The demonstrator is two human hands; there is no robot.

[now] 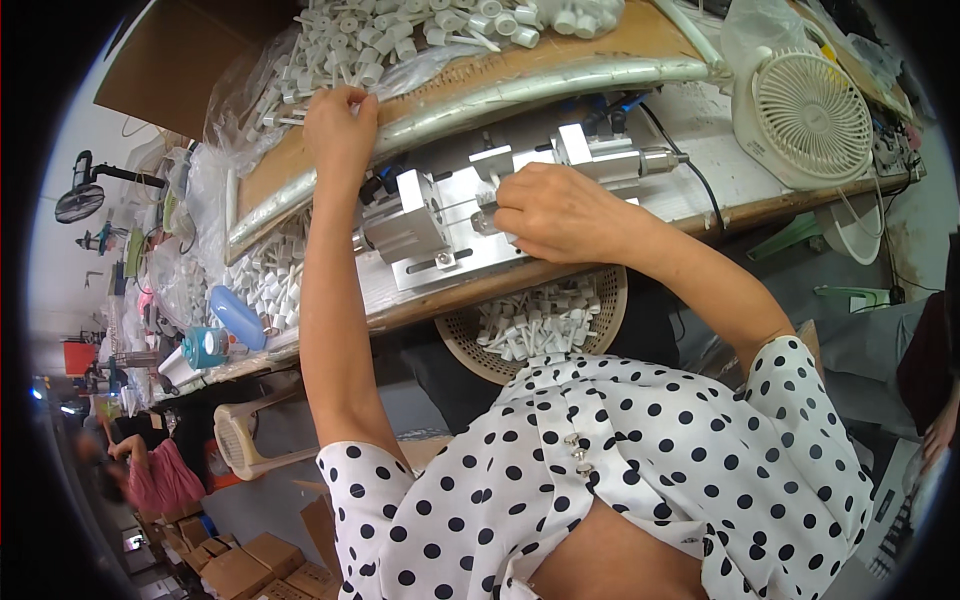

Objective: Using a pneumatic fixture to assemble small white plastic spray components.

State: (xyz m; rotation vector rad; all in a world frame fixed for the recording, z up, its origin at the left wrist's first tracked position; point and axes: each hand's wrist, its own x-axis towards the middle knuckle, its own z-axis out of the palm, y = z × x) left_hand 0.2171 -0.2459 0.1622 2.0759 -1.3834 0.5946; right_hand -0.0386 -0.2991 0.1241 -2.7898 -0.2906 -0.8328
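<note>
My left hand (342, 130) reaches over the raised cardboard-lined tray (480, 85), at the edge of a heap of white plastic caps with thin stems (370, 40). Its fingers are curled together, and what they hold, if anything, is hidden. At the middle of a silver metal fixture (415, 225) on the bench, my right hand (560, 212) is closed, fingertips down by the fixture's centre. A small white piece (494, 178) shows beside those fingertips; I cannot make out what they grip. The fixture has a block with a cylinder at each end.
Below the bench edge, a beige basket (448, 330) holds many white stemmed caps. A white fan (812, 115) stands at the right, with a black cable (700, 180) near it. More white caps (275, 285) lie at the left, near a blue bottle (205, 347).
</note>
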